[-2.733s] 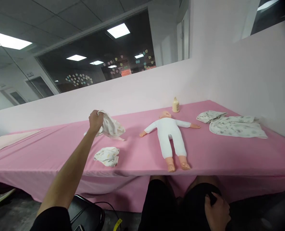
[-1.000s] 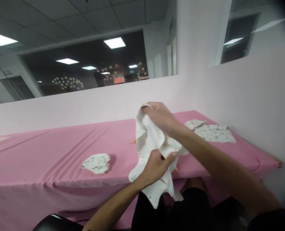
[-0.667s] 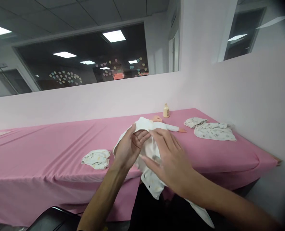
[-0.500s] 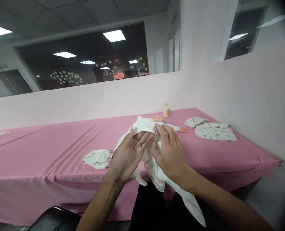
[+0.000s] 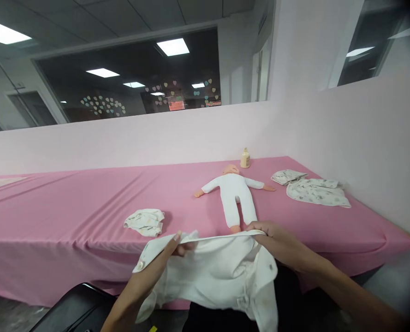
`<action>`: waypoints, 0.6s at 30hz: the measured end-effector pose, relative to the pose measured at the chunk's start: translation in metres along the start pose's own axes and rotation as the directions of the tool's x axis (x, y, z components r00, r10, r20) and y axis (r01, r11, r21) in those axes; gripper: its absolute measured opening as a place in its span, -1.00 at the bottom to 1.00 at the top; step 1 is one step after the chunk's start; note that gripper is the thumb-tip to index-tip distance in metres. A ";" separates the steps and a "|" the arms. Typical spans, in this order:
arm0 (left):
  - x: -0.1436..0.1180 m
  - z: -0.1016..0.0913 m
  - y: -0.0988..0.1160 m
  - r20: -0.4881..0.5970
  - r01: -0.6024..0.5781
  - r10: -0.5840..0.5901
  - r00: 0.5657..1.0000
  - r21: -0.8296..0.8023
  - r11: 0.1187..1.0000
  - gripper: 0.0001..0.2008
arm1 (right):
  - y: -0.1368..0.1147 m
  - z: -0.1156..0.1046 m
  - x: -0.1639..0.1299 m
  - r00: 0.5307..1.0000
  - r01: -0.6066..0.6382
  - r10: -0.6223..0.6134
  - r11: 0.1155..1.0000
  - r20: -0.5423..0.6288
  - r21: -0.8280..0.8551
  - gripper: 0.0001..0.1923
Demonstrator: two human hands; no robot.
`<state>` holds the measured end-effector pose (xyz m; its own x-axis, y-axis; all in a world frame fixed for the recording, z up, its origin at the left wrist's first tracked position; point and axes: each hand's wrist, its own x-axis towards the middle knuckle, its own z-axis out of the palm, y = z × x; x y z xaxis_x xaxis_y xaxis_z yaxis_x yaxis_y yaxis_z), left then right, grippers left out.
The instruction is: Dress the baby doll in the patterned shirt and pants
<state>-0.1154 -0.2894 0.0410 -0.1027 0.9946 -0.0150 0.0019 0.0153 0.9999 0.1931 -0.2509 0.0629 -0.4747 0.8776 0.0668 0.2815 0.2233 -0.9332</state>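
A white baby garment [image 5: 211, 272] with a snap button near each end hangs stretched between my hands, above my lap at the table's front edge. My left hand [image 5: 168, 256] pinches its upper edge on the left side, thumb on top. At the other end, my right hand [image 5: 277, 242] grips the same edge, close to the doll's feet. Beyond the garment a baby doll [image 5: 235, 193] in a white long-sleeved bodysuit lies on its back, arms spread and head toward the wall.
The table wears a pink cloth [image 5: 97, 203]. A folded patterned garment [image 5: 145, 222] lies at the left front, and more patterned clothes [image 5: 315, 190] at the right. A pump bottle [image 5: 245, 158] stands by the wall. A black chair [image 5: 76, 309] is at lower left.
The garment has come down from in front of the doll and is now spread wide between my hands. My hands have moved apart, and the doll shows fully.
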 end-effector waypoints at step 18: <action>0.051 -0.022 0.081 -0.218 -0.454 0.400 0.890 -0.362 0.814 -0.61 | -0.067 -0.066 0.045 0.956 0.192 -0.260 0.907 -0.139 -0.375 -0.80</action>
<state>-0.1424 -0.2397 0.1211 -0.3071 0.8693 0.3872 -0.3120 -0.4764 0.8220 0.2081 -0.1979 0.1522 -0.4108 0.8395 0.3556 0.4766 0.5302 -0.7012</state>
